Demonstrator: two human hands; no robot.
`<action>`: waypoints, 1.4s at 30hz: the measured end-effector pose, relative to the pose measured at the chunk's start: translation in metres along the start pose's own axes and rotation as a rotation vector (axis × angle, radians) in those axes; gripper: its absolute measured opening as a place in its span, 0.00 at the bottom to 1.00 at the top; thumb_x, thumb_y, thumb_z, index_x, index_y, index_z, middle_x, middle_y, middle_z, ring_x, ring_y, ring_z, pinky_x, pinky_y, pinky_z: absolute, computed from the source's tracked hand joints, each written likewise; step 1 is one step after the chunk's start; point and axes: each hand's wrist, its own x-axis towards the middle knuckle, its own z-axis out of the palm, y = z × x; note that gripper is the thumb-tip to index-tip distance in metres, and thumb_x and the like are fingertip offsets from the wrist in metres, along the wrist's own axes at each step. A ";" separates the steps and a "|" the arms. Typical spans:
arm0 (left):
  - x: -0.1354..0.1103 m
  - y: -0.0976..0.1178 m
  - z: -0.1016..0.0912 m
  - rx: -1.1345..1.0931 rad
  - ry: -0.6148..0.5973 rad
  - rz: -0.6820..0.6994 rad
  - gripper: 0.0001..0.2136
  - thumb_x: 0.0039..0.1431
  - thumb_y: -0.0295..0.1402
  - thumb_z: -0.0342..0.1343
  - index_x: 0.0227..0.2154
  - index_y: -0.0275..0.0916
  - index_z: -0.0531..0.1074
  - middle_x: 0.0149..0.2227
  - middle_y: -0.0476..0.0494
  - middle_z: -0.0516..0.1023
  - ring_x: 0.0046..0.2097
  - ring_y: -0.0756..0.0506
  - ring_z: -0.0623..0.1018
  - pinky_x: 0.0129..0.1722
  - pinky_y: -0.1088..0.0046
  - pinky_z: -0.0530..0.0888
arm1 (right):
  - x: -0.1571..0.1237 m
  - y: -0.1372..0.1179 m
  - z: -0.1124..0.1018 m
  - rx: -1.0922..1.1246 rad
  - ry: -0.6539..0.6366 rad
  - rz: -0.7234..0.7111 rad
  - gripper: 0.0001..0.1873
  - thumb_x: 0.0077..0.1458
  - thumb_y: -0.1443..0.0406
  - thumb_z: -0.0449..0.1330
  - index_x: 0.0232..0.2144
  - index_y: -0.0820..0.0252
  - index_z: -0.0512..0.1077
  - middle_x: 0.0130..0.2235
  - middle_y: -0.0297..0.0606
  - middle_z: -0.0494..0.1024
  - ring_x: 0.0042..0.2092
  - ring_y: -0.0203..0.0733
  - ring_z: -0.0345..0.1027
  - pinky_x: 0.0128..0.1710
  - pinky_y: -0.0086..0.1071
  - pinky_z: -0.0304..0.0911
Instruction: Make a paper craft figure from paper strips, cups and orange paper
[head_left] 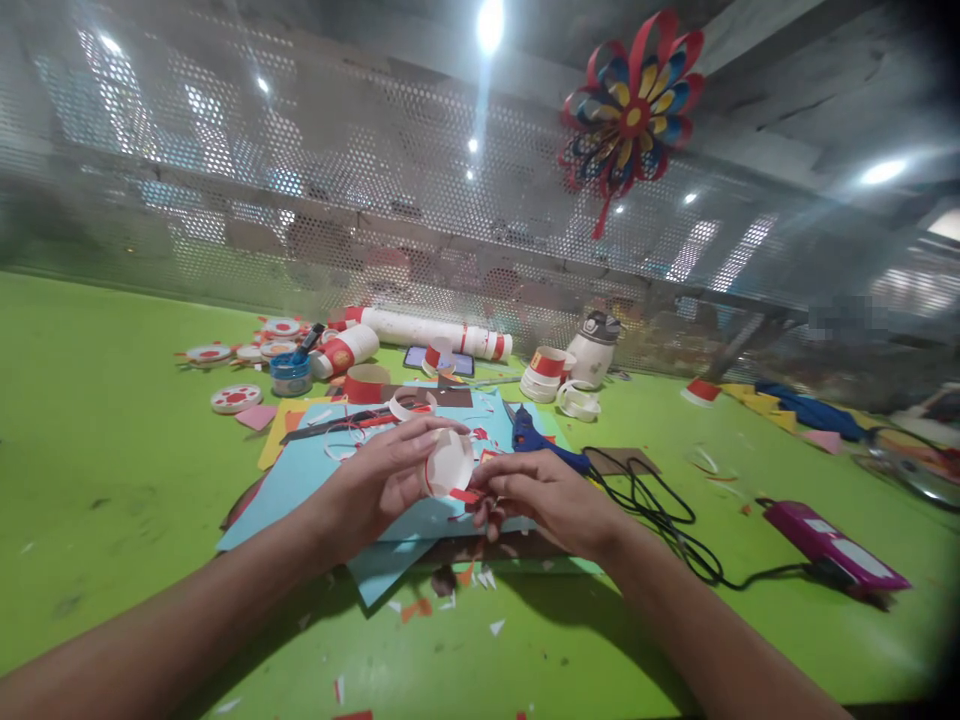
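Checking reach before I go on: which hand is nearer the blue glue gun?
Right. The right hand sits just in front of the glue gun; the left hand is farther off to its left, holding the white paper cup piece.

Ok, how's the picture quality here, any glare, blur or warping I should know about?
Head view: the ceiling lamp blows out and streaks glare down the mesh wall. Head view: wide-lens distortion stretches the frame's edges, and the right corners go dark. Head view: the left hand, right hand and cup look slightly soft; faint shadows lie on the table under both forearms.
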 end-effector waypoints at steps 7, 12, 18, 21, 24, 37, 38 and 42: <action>-0.003 0.003 0.003 0.019 0.013 0.002 0.13 0.48 0.36 0.60 0.37 0.36 0.75 0.37 0.41 0.76 0.37 0.45 0.74 0.35 0.73 0.71 | 0.000 0.003 0.000 0.199 -0.137 0.109 0.13 0.54 0.59 0.61 0.31 0.67 0.72 0.27 0.39 0.76 0.25 0.32 0.71 0.25 0.26 0.66; -0.002 0.003 0.001 0.030 0.049 0.000 0.13 0.50 0.36 0.59 0.38 0.35 0.75 0.37 0.41 0.77 0.37 0.45 0.75 0.36 0.73 0.72 | 0.000 0.000 0.000 0.250 -0.101 0.141 0.12 0.48 0.63 0.67 0.30 0.67 0.71 0.23 0.35 0.76 0.22 0.31 0.70 0.21 0.22 0.64; 0.007 -0.006 -0.013 -0.090 0.174 -0.031 0.11 0.55 0.34 0.56 0.39 0.35 0.75 0.40 0.39 0.77 0.40 0.41 0.76 0.43 0.56 0.75 | 0.011 0.013 -0.018 0.260 0.001 0.125 0.11 0.46 0.65 0.68 0.27 0.66 0.70 0.24 0.36 0.76 0.24 0.31 0.70 0.23 0.24 0.65; 0.009 -0.011 -0.017 -0.060 0.264 -0.106 0.10 0.53 0.32 0.58 0.38 0.34 0.75 0.40 0.37 0.77 0.40 0.41 0.76 0.42 0.53 0.76 | 0.016 0.020 -0.025 0.279 0.034 0.144 0.11 0.46 0.65 0.68 0.27 0.67 0.70 0.27 0.38 0.77 0.28 0.34 0.72 0.29 0.28 0.68; 0.010 -0.014 -0.016 -0.035 0.274 -0.145 0.10 0.52 0.33 0.59 0.36 0.34 0.75 0.39 0.37 0.77 0.39 0.42 0.76 0.41 0.55 0.76 | 0.018 0.023 -0.026 0.286 0.038 0.161 0.12 0.45 0.66 0.68 0.27 0.67 0.70 0.27 0.38 0.76 0.28 0.34 0.72 0.30 0.29 0.68; 0.010 -0.016 -0.016 0.059 0.171 -0.134 0.10 0.54 0.35 0.57 0.37 0.36 0.75 0.39 0.39 0.76 0.41 0.43 0.74 0.42 0.61 0.75 | 0.018 0.024 -0.022 0.254 0.036 0.171 0.12 0.45 0.65 0.69 0.27 0.66 0.70 0.25 0.36 0.75 0.27 0.33 0.71 0.30 0.30 0.66; 0.010 -0.016 -0.016 0.062 0.169 -0.132 0.10 0.54 0.35 0.57 0.37 0.36 0.75 0.40 0.39 0.76 0.41 0.43 0.74 0.42 0.61 0.75 | 0.018 0.024 -0.022 0.253 0.031 0.168 0.12 0.45 0.65 0.68 0.27 0.66 0.70 0.25 0.36 0.75 0.26 0.33 0.70 0.30 0.30 0.66; 0.009 -0.015 -0.016 0.068 0.152 -0.129 0.11 0.54 0.35 0.57 0.39 0.37 0.75 0.39 0.39 0.75 0.42 0.43 0.74 0.42 0.63 0.74 | 0.017 0.023 -0.021 0.255 0.029 0.163 0.12 0.46 0.64 0.68 0.27 0.66 0.70 0.26 0.36 0.75 0.27 0.33 0.70 0.31 0.31 0.66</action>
